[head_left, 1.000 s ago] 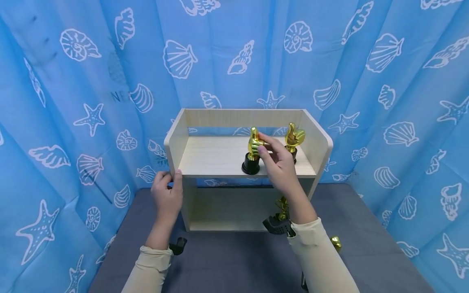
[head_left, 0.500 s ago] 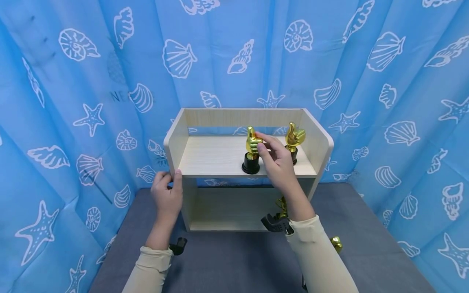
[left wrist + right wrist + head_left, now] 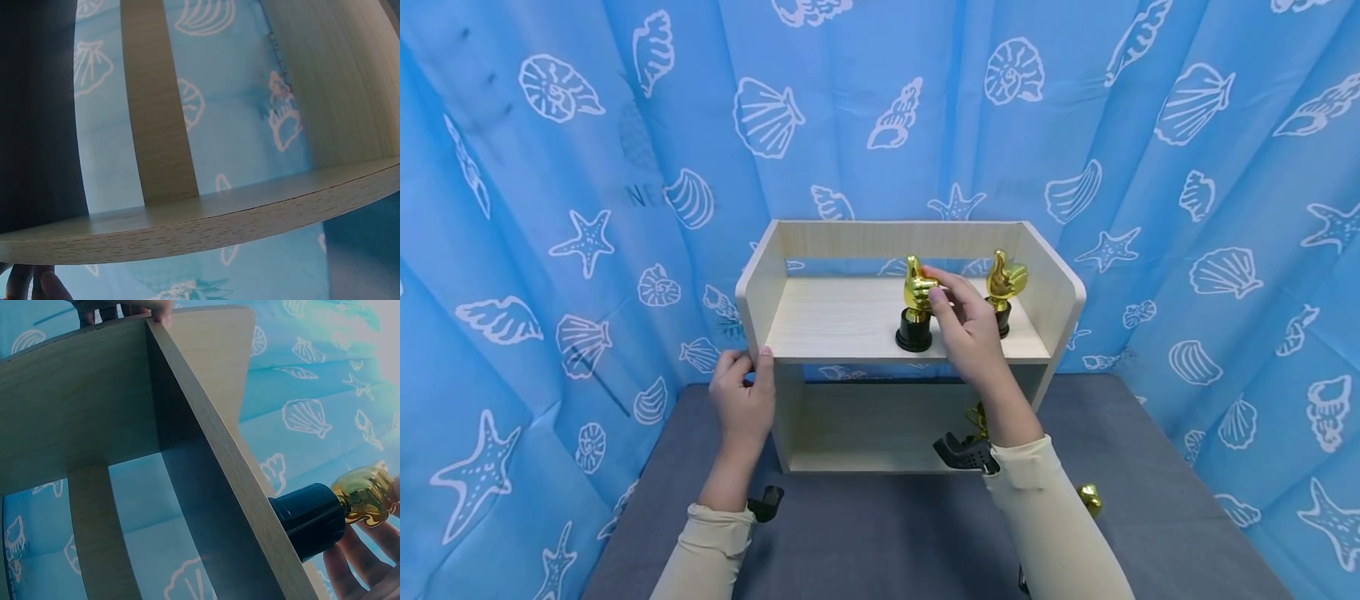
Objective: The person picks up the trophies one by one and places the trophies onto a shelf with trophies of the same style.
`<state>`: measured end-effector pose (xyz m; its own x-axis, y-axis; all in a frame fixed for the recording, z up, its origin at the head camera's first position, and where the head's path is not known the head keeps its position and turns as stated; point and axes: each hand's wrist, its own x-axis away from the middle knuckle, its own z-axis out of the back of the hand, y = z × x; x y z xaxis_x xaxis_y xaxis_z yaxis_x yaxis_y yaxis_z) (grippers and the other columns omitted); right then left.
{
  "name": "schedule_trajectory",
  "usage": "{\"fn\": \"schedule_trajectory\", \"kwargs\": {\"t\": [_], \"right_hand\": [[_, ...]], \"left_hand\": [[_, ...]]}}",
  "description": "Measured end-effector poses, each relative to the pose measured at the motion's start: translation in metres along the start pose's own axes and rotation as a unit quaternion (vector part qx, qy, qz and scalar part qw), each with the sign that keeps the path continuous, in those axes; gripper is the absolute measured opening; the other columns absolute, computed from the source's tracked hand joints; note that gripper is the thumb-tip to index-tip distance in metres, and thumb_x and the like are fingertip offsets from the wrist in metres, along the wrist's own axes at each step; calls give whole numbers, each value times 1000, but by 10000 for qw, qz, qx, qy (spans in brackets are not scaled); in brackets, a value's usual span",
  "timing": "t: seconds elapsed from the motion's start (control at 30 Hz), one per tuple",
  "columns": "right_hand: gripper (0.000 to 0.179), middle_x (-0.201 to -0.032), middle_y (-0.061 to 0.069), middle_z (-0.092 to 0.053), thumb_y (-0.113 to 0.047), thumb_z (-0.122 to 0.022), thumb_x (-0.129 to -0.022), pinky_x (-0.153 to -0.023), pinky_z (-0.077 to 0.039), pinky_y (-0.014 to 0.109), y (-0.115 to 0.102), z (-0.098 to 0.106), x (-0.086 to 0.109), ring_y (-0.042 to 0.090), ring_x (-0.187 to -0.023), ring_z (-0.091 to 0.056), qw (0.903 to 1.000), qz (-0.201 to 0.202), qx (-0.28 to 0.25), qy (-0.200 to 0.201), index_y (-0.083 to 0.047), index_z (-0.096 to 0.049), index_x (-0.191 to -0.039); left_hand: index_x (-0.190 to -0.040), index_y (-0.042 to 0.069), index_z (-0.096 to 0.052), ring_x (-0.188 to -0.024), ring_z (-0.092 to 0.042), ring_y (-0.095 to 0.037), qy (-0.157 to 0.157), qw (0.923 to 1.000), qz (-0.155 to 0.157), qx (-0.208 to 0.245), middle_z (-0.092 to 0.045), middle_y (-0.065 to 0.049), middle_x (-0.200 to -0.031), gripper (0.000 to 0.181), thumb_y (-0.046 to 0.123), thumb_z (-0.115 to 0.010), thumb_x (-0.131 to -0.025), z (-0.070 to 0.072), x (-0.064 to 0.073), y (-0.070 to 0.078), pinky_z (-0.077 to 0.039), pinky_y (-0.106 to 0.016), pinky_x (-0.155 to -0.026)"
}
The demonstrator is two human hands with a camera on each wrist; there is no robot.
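Observation:
A small trophy [image 3: 914,330] with a golden thumbs-up on a black round base stands upright on the upper board of the pale wooden shelf [image 3: 835,321], near its front edge. My right hand [image 3: 972,337] pinches the golden part from the right. In the right wrist view the trophy's black base [image 3: 309,519] meets the board, with fingers [image 3: 350,569] beside it. A second thumbs-up trophy [image 3: 1004,279] is behind my right hand, partly covered. My left hand [image 3: 743,400] grips the shelf's left side at the upper board, thumb on the front edge.
Another golden figure [image 3: 976,419] in the lower compartment is mostly hidden by my right arm. A golden item [image 3: 1088,498] lies on the grey tabletop [image 3: 865,533] beside my right sleeve. A blue shell-patterned curtain [image 3: 865,100] surrounds the back and sides.
The golden top of the pinched trophy has shifted slightly left and turned a little. Its base has moved slightly back from the front edge. My left hand has stayed in place.

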<state>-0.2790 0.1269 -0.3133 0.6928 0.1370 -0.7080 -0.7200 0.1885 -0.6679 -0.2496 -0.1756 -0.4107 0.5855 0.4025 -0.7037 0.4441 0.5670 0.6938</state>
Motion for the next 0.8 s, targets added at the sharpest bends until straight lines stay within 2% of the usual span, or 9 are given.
{"fn": "schedule_trajectory", "kwargs": {"t": [0.13,0.27,0.4,0.6,0.8], "right_hand": [[37,-144,16,-63,-12,-49,-113,-95,-52,17,0,0,-2,10,-119,-64,10000,-59,-23,-53,-3,-60,-147],[38,-145,17,-62,-13,-47,-113,-104,-51,18,0,0,-3,19,-127,-64,9998,-125,-93,-141,-2,-58,-149],[39,-145,19,-62,-13,-45,-114,-107,-50,20,1,0,-4,26,-131,-63,9995,-147,-169,-224,-2,-56,-150],[40,-148,17,-61,-16,-42,-115,-108,-51,24,3,-2,-7,26,-135,-62,9990,-242,-215,-292,-4,-56,-151],[41,-150,15,-60,-19,-41,-115,-112,-50,34,4,-3,-8,25,-138,-60,9986,-378,-171,-326,-5,-55,-151]], "left_hand": [[-98,-9,-79,-90,-65,-30,-5,10000,5,-2,-63,-21,-99,38,26,-66,-105,0,0,0,-41,-8,-70],[-99,-9,-79,-90,-65,-29,-37,10000,19,-48,-63,-20,-99,39,27,-66,-105,0,0,1,-42,-10,-70],[-101,-8,-79,-91,-65,-29,-55,9999,31,-80,-63,-20,-100,38,28,-66,-105,1,0,1,-42,-11,-69],[-102,-8,-79,-90,-65,-29,-46,9999,10,-102,-63,-20,-99,38,27,-66,-105,1,0,1,-42,-12,-68],[-101,-7,-80,-89,-64,-28,-58,10000,29,-67,-62,-19,-99,37,28,-66,-105,0,0,-1,-42,-9,-69]]}}
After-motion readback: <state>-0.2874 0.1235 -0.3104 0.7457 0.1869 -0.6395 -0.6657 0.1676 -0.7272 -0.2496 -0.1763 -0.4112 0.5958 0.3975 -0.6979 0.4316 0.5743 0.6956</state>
